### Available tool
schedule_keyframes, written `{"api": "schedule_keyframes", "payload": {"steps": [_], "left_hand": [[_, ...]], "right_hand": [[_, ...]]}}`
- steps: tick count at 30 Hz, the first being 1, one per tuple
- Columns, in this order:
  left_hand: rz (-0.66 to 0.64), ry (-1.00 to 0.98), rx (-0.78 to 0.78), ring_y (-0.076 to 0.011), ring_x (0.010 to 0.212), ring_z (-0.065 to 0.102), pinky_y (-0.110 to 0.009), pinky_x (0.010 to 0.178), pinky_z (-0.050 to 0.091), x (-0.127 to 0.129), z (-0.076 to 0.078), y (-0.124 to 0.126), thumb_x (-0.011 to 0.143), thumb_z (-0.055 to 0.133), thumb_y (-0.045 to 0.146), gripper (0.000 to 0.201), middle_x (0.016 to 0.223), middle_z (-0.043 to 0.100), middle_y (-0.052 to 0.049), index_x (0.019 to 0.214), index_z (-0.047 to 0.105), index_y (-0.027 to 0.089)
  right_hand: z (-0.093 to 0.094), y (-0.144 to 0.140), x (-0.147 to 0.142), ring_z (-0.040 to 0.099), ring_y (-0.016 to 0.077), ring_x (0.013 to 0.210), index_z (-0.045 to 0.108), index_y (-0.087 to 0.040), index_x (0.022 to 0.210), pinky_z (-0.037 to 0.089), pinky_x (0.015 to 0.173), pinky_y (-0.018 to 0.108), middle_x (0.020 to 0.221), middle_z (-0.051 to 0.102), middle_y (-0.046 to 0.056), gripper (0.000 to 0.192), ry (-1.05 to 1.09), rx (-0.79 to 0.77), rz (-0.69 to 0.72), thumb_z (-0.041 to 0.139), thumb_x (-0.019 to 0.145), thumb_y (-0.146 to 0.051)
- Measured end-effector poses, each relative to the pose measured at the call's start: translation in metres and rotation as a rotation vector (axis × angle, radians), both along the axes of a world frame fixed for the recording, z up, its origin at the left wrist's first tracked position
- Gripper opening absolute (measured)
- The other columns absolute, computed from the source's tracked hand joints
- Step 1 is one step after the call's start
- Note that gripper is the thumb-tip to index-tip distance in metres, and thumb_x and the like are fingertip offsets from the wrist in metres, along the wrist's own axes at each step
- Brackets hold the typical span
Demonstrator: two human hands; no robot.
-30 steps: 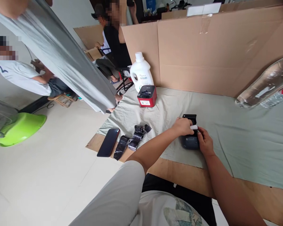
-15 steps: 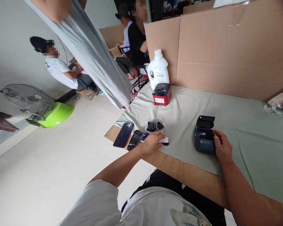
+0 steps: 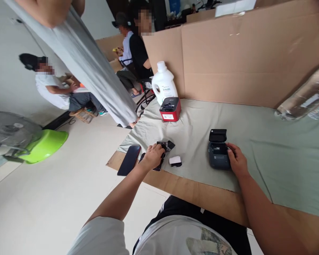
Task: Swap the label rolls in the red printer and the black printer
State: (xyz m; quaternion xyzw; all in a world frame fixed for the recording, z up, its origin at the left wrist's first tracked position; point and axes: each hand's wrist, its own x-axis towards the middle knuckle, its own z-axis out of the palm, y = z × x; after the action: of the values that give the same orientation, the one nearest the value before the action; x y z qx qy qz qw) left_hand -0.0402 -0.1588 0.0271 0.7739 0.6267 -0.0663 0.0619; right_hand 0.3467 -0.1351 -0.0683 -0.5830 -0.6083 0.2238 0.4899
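Note:
My left hand is closed over crumpled, shiny black plastic wrapping near the table's front left edge; the hand hides part of the wrapping. A small white roll with a black piece under it lies on the cloth to the right of that hand. My right hand grips the right side of a dark portable label printer. The printer's lid stands up and its compartment shows. To the left of my left hand, a dark smartphone lies flat at the table edge.
A red and black box-shaped device stands before a white detergent bottle. A tall cardboard sheet borders the back. A taped brown package lies at right. Several people are beyond; a fan and green basin stand left.
My left hand has let go of the white roll and moved left onto the black wrapping. My right hand stays on the printer. The camera view has shifted.

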Motion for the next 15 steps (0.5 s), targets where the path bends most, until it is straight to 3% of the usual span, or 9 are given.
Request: {"api": "schedule_keyframes", "payload": {"steps": [4,6,8,10,12,15], "left_hand": [[-0.082,-0.416,-0.353,-0.022,0.093,0.059,-0.032,0.084,0.044,0.011,0.051,0.005,0.076,0.059,0.022,0.027,0.096,0.064,-0.003,0.103,0.064,0.024],[-0.143,-0.645,-0.533,-0.0197,0.088,0.059,-0.028,0.08,0.045,0.03,0.075,0.011,0.077,0.06,0.034,0.029,0.093,0.065,-0.002,0.104,0.065,0.024],[-0.208,-0.775,-0.614,-0.0188,0.087,0.058,-0.027,0.079,0.046,0.061,0.085,0.022,0.075,0.062,0.038,0.033,0.092,0.065,-0.002,0.104,0.065,0.022],[-0.298,-0.811,-0.592,-0.0174,0.085,0.058,-0.027,0.078,0.046,0.101,0.081,0.036,0.075,0.063,0.036,0.033,0.09,0.064,-0.002,0.104,0.065,0.02],[-0.384,-0.804,-0.496,-0.0158,0.083,0.058,-0.027,0.078,0.046,0.144,0.066,0.053,0.078,0.061,0.031,0.03,0.09,0.064,-0.002,0.105,0.064,0.019],[-0.424,-0.705,-0.326,-0.0159,0.083,0.06,-0.027,0.077,0.047,0.196,0.039,0.078,0.078,0.061,0.024,0.029,0.091,0.066,-0.002,0.106,0.06,0.019]], "right_hand": [[0.001,0.001,0.0,0.064,0.0223,0.099,0.059,-0.022,0.118,0.053,0.088,0.043,0.116,0.066,0.011,0.041,0.002,0.011,0.008,0.044,0.091,-0.049],[0.003,0.0,0.0,0.062,0.0234,0.097,0.059,-0.022,0.118,0.054,0.083,0.044,0.112,0.066,0.011,0.042,-0.041,0.039,-0.037,0.048,0.089,-0.05],[0.008,-0.003,-0.001,0.059,0.0261,0.101,0.058,-0.022,0.12,0.054,0.082,0.045,0.113,0.063,0.012,0.046,-0.115,0.096,-0.072,0.055,0.085,-0.052],[0.015,-0.007,-0.003,0.054,0.0292,0.11,0.053,-0.024,0.127,0.052,0.087,0.049,0.119,0.06,0.012,0.056,-0.189,0.172,-0.065,0.063,0.08,-0.053],[0.022,-0.011,-0.004,0.05,0.0311,0.116,0.047,-0.025,0.133,0.048,0.094,0.052,0.125,0.056,0.013,0.067,-0.243,0.255,-0.031,0.068,0.076,-0.051],[0.03,-0.015,-0.002,0.049,0.03,0.114,0.049,-0.026,0.132,0.046,0.097,0.052,0.125,0.053,0.012,0.059,-0.283,0.344,0.011,0.067,0.078,-0.041]]}}
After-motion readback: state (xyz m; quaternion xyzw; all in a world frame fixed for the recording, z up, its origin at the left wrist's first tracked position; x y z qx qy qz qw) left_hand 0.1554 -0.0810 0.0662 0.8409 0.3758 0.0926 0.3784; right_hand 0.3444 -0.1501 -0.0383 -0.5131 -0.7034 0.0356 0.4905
